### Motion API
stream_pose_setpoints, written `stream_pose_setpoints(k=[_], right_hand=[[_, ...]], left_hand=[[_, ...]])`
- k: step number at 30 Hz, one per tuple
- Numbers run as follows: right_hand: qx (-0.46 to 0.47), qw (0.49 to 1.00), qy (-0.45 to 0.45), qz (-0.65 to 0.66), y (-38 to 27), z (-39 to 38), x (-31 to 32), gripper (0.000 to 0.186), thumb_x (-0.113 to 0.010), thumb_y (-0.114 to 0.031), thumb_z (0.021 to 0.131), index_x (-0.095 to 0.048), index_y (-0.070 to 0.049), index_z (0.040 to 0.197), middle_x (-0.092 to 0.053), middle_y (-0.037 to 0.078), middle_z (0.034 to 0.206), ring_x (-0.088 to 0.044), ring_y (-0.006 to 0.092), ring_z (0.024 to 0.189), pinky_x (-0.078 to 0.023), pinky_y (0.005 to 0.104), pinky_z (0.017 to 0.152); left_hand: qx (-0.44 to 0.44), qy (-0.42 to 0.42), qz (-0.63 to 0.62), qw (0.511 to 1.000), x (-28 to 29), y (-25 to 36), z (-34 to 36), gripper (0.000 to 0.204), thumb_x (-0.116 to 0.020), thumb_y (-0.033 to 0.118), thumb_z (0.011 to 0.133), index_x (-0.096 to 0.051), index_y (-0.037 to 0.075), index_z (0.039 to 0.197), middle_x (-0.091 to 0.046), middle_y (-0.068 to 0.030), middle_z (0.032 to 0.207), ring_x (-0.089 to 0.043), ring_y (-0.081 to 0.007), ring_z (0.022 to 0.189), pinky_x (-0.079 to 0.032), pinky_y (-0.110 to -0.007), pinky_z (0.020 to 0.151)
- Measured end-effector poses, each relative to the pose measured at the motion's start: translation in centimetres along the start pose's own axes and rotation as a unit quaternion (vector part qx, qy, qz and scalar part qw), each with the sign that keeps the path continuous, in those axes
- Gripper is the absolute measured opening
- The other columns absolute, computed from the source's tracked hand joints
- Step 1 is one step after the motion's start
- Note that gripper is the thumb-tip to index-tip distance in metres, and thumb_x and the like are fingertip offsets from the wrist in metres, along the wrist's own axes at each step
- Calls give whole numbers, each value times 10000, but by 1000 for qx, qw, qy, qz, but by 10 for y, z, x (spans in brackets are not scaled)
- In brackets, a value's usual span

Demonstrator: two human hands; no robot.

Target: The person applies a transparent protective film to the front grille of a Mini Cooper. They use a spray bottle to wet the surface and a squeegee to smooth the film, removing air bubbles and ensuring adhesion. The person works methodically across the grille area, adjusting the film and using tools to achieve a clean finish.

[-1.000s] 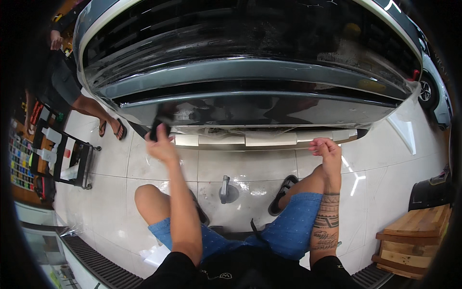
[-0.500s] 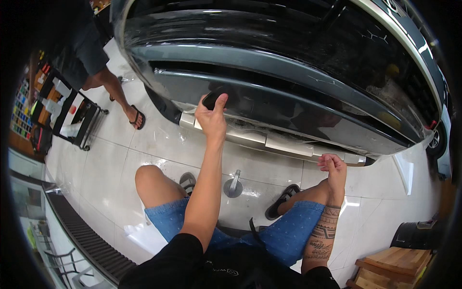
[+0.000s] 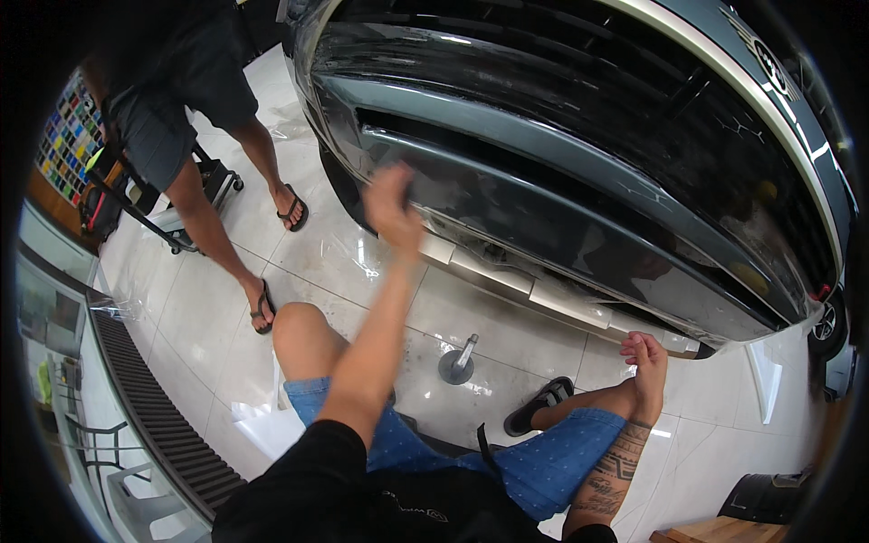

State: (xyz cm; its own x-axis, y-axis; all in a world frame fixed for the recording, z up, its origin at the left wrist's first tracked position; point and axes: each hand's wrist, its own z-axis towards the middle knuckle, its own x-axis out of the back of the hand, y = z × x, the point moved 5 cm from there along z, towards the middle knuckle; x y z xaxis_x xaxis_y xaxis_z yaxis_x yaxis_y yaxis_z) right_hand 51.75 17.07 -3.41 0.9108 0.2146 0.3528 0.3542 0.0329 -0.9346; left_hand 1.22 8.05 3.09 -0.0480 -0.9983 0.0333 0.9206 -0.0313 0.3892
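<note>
Metal stand (image 3: 457, 359) on white tiled floor (image 3: 344, 262)

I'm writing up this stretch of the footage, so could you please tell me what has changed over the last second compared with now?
The left hand let go of the dark object it held a second ago and moved up from the lower trim to the car bumper, where it now shows blurred and empty. The view has swung left, bringing a standing person's legs in. The right hand stayed at the bumper's lower edge, and the small metal stand stayed on the floor.

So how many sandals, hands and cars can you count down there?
Black flip-flop sandals: 3
Bare hands of the seated person: 2, left hand, right hand
Glossy grey-blue car front: 1
Total: 6
</note>
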Motion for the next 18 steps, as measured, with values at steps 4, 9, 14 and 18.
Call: stream_pose_setpoints(k=[4, 9, 14, 18], right_hand=[[8, 999, -28, -28, -10, 2, -14, 331, -575, -303, 997, -670, 1, 1088, -710, 70, 896, -660, 125, 754, -488, 240, 639], [7, 997, -43, -64, -23, -5, -17, 327, -556, -281, 1003, -664, 12, 1099, -710, 76, 921, -649, 118, 772, -487, 247, 651], [20, 999, -40, -17, -18, 3, -23, 348, -572, -301, 990, -675, 17, 1086, -706, 81, 887, -654, 135, 784, -510, 271, 671], [24, 997, -52, -43, -15, -6, -16, 328, -562, -278, 999, -662, 16, 1103, -704, 64, 907, -642, 119, 781, -492, 261, 684]], left_hand=[[117, -178, -80, 974, 8, 20, -103, 471, -551, -112, 693, -723, 78, 1087, -685, -109, 1082, -618, -324, 1078, -456, -423, 968], [0, -54, -32, 998, 7, 46, 16, 526, -537, -140, 721, -718, 108, 1148, -668, -95, 1124, -610, -317, 1093, -459, -398, 964], [-35, -364, -18, 930, -5, 50, -149, 500, -577, -57, 741, -712, 156, 1173, -672, -97, 1116, -627, -295, 1064, -478, -398, 945], [40, -193, -64, 978, -1, 50, -83, 527, -501, -134, 710, -696, 84, 1149, -679, -112, 1106, -619, -315, 1070, -459, -418, 956]])
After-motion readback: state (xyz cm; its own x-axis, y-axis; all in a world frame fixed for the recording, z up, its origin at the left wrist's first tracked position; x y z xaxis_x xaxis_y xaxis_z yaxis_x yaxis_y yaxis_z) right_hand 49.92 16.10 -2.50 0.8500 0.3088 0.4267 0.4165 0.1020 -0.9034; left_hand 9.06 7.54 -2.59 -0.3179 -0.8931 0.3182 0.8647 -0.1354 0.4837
